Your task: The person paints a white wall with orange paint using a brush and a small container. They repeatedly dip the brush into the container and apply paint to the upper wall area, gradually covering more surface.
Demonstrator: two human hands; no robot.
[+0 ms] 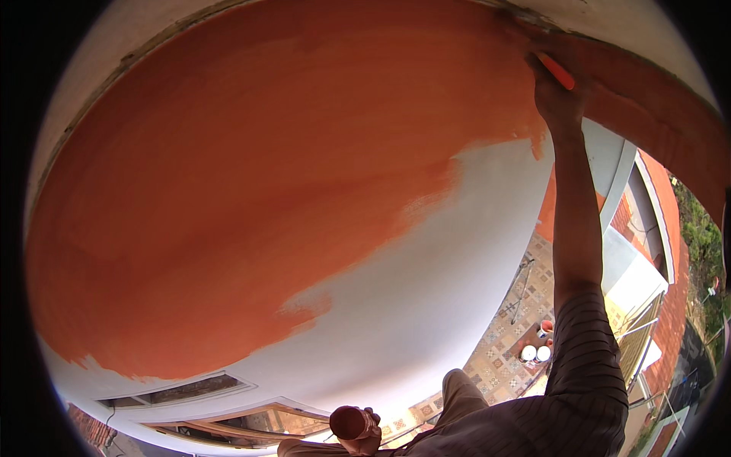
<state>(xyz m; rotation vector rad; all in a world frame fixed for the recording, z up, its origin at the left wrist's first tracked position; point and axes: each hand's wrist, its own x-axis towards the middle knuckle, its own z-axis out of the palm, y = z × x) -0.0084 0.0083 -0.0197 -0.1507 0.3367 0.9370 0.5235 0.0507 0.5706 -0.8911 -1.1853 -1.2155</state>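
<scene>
High at the upper right, my right hand [560,107] is closed around a paintbrush with an orange handle [558,71]. Its bristle end lies in shadow by the wall's top edge and is hard to make out. A broad coat of orange-red paint [251,175] covers most of the wall in front of me, and its ragged lower border meets bare white wall [426,266]. Low in the middle, close to my body, my left hand [371,438] grips a round paint cup [348,422], reddish-brown inside.
Far below on the right, white paint buckets [528,353] and an orange-red one [545,327] stand on a patterned tile floor [499,362]. A wood-framed window [244,423] and a narrow opening [171,390] sit low on the left. A pale ceiling edge [99,84] borders the paint.
</scene>
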